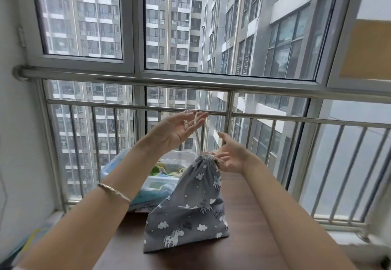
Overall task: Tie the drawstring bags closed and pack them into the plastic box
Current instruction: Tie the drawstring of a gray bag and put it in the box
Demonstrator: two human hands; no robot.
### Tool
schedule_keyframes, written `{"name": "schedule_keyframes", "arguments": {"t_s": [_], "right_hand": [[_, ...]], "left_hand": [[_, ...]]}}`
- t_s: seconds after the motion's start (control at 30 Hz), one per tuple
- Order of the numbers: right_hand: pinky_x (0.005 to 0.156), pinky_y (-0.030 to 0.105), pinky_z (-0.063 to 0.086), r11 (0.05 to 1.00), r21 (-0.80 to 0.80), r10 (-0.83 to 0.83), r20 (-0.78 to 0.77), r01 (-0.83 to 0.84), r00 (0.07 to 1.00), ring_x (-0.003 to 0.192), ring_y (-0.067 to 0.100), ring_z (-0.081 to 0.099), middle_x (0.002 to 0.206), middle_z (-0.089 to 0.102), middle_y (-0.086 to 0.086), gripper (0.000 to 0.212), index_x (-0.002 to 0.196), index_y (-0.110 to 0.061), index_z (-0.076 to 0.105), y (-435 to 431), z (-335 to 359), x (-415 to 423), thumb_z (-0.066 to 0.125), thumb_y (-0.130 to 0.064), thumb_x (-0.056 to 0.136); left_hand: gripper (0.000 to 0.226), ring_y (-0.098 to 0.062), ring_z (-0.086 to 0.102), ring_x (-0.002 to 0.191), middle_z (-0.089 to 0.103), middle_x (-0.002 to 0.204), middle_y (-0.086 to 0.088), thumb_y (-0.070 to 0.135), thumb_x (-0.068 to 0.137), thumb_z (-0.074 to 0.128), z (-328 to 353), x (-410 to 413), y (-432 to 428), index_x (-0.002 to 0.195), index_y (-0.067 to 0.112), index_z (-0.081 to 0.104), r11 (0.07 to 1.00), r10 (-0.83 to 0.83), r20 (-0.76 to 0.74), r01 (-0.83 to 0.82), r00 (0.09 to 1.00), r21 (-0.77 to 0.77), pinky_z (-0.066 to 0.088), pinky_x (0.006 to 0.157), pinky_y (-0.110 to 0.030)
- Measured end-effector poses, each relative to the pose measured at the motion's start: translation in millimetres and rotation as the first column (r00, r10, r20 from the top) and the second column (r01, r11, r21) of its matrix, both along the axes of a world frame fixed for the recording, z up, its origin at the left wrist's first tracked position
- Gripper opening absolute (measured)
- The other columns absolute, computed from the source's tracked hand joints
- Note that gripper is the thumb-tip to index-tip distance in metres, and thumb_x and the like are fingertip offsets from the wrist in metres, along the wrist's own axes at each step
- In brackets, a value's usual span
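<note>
Tall flats fill the big windows behind a brown desk [243, 216]. One grey unicorn drawstring bag [188, 212] stands in the middle of the desk, its neck pulled shut. Its cord [197, 134] runs straight up from the neck to the left hand [175, 131], whose grip is apart, fingers straight with the cord over them. The right hand [232, 157] is nearer the neck, fingers straight, touching it. One plastic box [177, 155] waits at the far left corner, behind the bag.
</note>
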State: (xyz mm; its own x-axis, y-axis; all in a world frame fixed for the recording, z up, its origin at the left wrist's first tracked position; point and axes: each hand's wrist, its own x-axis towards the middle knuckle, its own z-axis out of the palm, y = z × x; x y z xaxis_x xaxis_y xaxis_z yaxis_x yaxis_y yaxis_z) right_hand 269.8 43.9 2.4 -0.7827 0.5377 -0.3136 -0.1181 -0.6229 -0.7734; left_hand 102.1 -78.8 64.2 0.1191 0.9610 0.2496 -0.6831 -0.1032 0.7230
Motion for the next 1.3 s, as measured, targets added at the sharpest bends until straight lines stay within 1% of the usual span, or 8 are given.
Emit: {"name": "schedule_keyframes", "arguments": {"t_s": [0.13, 0.33, 0.47, 0.57, 0.63, 0.83, 1.07, 1.3], "right_hand": [[0.042, 0.017, 0.051, 0.963, -0.238, -0.167, -0.147, 0.129, 0.975, 0.044, 0.016, 0.055, 0.08, 0.063, 0.027, 0.083, 0.137, 0.005, 0.031, 14, 5, 15, 0.031, -0.066, 0.094], [0.093, 0.055, 0.051, 0.941, -0.314, -0.211, -0.253, 0.126, 0.944, 0.119, 0.053, 0.052, 0.134, 0.04, 0.044, 0.099, 0.148, 0.005, 0.005, 16, -3, 31, 0.029, -0.071, 0.089], [0.055, 0.03, 0.06, 0.946, -0.316, -0.152, -0.245, 0.069, 0.958, 0.066, 0.025, 0.067, 0.123, 0.055, 0.031, 0.088, 0.142, -0.001, 0.027, 10, 0, 29, 0.04, -0.068, 0.088], [0.032, 0.011, 0.037, 0.993, -0.099, -0.054, 0.039, 0.058, 0.998, 0.033, 0.006, 0.039, 0.076, 0.052, 0.003, 0.081, 0.119, 0.006, 0.054, 12, -3, 30, 0.041, -0.068, 0.088], [0.029, 0.012, 0.029, 0.994, 0.103, 0.015, 0.241, -0.041, 0.97, 0.033, 0.007, 0.032, 0.055, 0.042, 0.002, 0.085, 0.088, 0.01, 0.064, 11, -2, 29, 0.032, -0.069, 0.09], [0.054, 0.016, 0.04, 0.758, 0.609, -0.039, 0.398, -0.233, 0.917, 0.063, 0.008, 0.048, 0.104, 0.056, 0.009, 0.036, 0.125, -0.005, 0.052, -14, 26, 11, 0.049, -0.012, 0.09], [0.062, 0.021, 0.036, 0.521, 0.771, 0.039, 0.407, -0.366, 0.913, 0.073, 0.008, 0.045, 0.102, 0.058, 0.006, 0.041, 0.118, -0.006, 0.063, -51, 52, -3, 0.066, -0.035, 0.088], [0.061, 0.024, 0.044, 0.728, 0.655, -0.041, 0.34, -0.205, 0.94, 0.061, 0.012, 0.055, 0.075, 0.061, 0.004, 0.019, 0.1, -0.001, 0.058, -56, 41, -5, 0.061, -0.018, 0.091]], "left_hand": [[0.041, -0.022, 0.069, 0.095, 0.063, 0.114, -0.023, -0.009, 0.085, 0.05, 1, -4, -8, 0.125, -0.002, 0.046, 1.0, -0.029, 0.052, 0.029, 0.998, 0.007, 0.055, 0.081, -0.025], [0.044, -0.022, 0.067, 0.098, 0.066, 0.109, -0.021, -0.013, 0.081, 0.052, -1, -5, -9, 0.123, -0.001, 0.047, 1.0, 0.004, 0.04, -0.004, 0.999, 0.014, 0.052, 0.087, -0.026], [0.048, -0.024, 0.069, 0.096, 0.063, 0.113, -0.023, -0.015, 0.083, 0.048, 2, 0, -4, 0.129, -0.001, 0.042, 1.0, 0.013, 0.08, -0.014, 0.997, 0.015, 0.056, 0.083, -0.027], [0.043, -0.024, 0.07, 0.093, 0.064, 0.11, -0.023, -0.016, 0.085, 0.046, 3, 3, -4, 0.125, -0.002, 0.045, 0.999, 0.02, 0.072, -0.022, 0.997, 0.028, 0.059, 0.077, -0.026], [0.042, -0.024, 0.07, 0.094, 0.063, 0.111, -0.023, -0.016, 0.086, 0.045, 4, 4, -4, 0.125, -0.002, 0.045, 0.999, 0.023, 0.06, -0.025, 0.998, 0.025, 0.059, 0.077, -0.027], [0.059, -0.026, 0.07, 0.091, 0.054, 0.124, -0.025, -0.019, 0.079, 0.051, 7, 12, 6, 0.135, -0.004, 0.04, 0.997, 0.07, -0.06, -0.071, 0.996, -0.005, 0.06, 0.07, -0.027], [0.032, -0.022, 0.067, 0.095, 0.057, 0.119, -0.019, -0.005, 0.09, 0.054, 15, 22, 30, 0.121, 0.002, 0.052, 0.965, 0.17, -0.559, -0.251, 0.812, -0.071, 0.059, 0.07, -0.027], [0.093, -0.029, 0.064, 0.102, 0.06, 0.115, -0.022, 0.07, 0.091, 0.014, -9, 25, 21, 0.133, -0.01, 0.038, 0.924, -0.291, -0.8, -0.061, 0.524, -0.377, 0.055, 0.084, -0.03]]}}
